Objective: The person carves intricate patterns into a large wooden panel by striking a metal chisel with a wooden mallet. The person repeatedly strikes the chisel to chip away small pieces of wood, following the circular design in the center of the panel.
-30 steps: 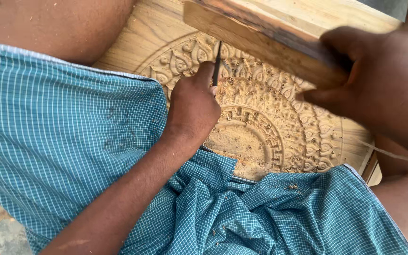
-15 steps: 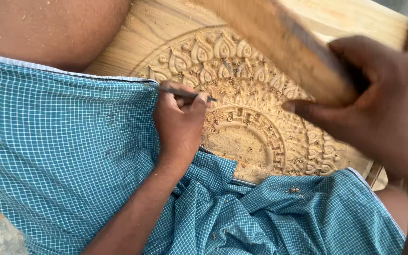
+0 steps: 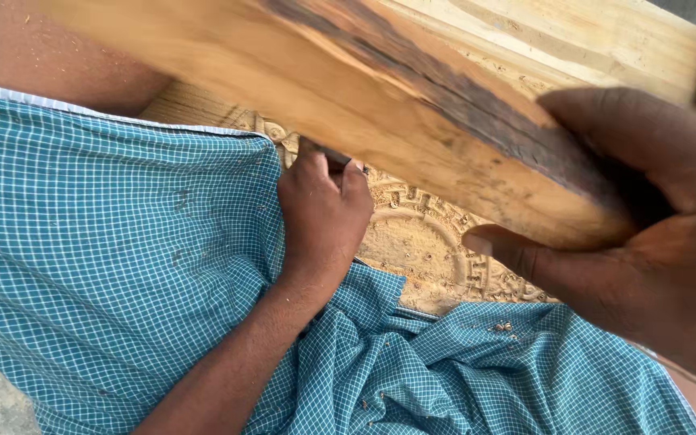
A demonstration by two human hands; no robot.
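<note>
The carved panel, pale wood with a round flower pattern, lies across the person's lap, partly hidden by the blue checked cloth on the left. The left hand rests on the carving with fingers curled shut around a thin chisel, only its top showing. To the right, the right hand grips a wooden block, raised and blurred above the chisel. This looks like the striking step; the next blow calls for a square hit on the chisel's head, clear of the knuckles.
</note>
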